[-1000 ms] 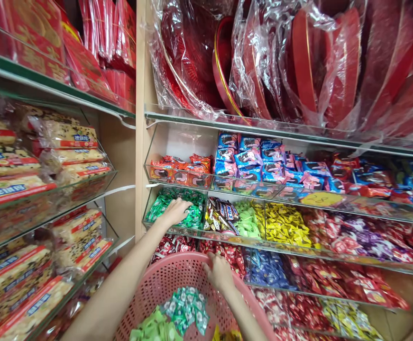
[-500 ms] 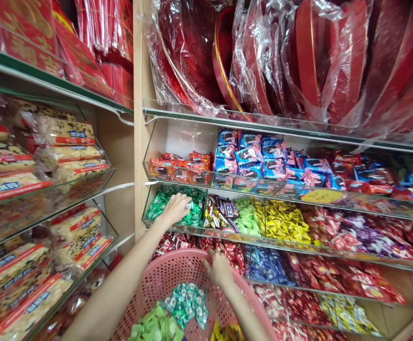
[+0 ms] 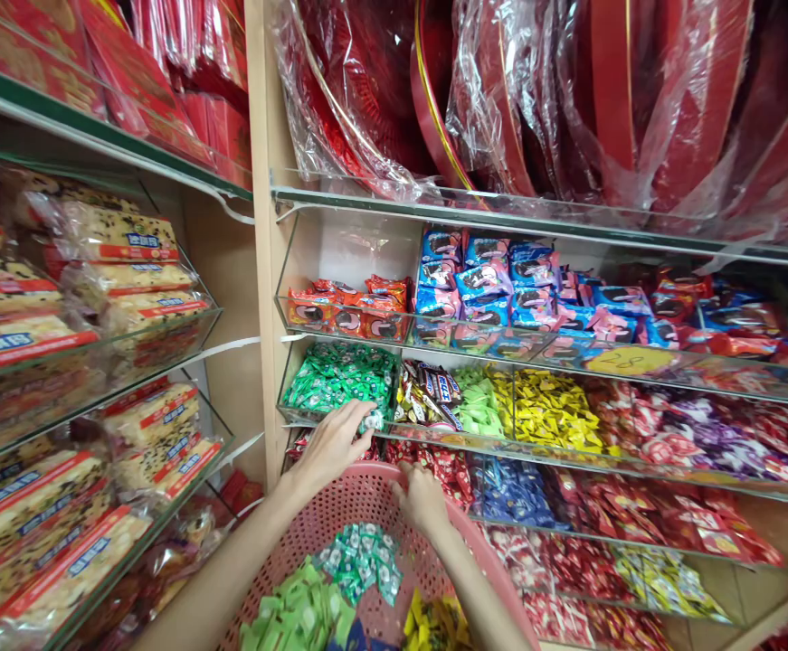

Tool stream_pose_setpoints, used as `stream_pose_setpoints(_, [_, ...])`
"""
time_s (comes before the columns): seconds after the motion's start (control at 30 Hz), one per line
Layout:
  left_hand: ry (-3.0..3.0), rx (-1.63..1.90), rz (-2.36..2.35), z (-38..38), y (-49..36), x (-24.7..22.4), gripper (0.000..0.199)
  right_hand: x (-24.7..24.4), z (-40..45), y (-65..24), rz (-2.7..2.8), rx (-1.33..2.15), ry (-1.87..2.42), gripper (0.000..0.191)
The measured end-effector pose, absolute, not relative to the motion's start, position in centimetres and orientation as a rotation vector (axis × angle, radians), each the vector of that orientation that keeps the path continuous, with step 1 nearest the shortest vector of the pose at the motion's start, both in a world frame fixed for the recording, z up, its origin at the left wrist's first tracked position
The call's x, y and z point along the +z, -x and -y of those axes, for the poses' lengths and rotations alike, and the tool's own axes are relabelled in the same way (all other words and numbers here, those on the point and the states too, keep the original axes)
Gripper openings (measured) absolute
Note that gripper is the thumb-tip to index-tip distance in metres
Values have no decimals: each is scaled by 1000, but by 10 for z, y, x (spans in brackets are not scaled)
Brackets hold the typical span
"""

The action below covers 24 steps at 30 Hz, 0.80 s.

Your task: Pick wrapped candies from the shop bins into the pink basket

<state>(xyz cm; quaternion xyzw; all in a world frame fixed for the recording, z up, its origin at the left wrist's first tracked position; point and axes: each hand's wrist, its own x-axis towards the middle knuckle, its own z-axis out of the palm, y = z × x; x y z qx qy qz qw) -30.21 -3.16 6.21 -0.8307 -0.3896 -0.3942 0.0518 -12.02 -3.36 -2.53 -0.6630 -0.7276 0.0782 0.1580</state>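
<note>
My left hand is closed round some green-wrapped candies, just in front of the shelf lip and above the basket's far rim. Behind it lies a glass bin of green candies. My right hand grips the far rim of a pink perforated plastic basket, fingers hooked over the edge. Inside the basket are a pile of teal-green candies, light green candies, yellow candies and a bit of blue wrappers.
Beside the green bin sit chocolate bars, light green candies and yellow candies. Blue snack packs fill the shelf above. Packaged pastries line the left glass shelves. Red plastic-wrapped round items hang over the top shelf.
My left hand has drawn back and down from the green candy bin, now with candies in its fingers. My right hand keeps its hold on the basket rim.
</note>
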Motion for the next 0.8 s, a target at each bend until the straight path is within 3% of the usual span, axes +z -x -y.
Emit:
stream_pose_setpoints(0.47, [2792, -1207, 1286, 42, 298, 46, 15, -25, 34, 120, 2093, 242, 1916, 40])
stream_pose_setpoints(0.63, [3117, -602, 1582, 40, 298, 15, 13, -28, 31, 123, 2111, 260, 1910, 40])
stream_pose_setpoints(0.8, [3014, -25, 1793, 38, 304, -24, 19, -27, 30, 129, 2144, 261, 1904, 40])
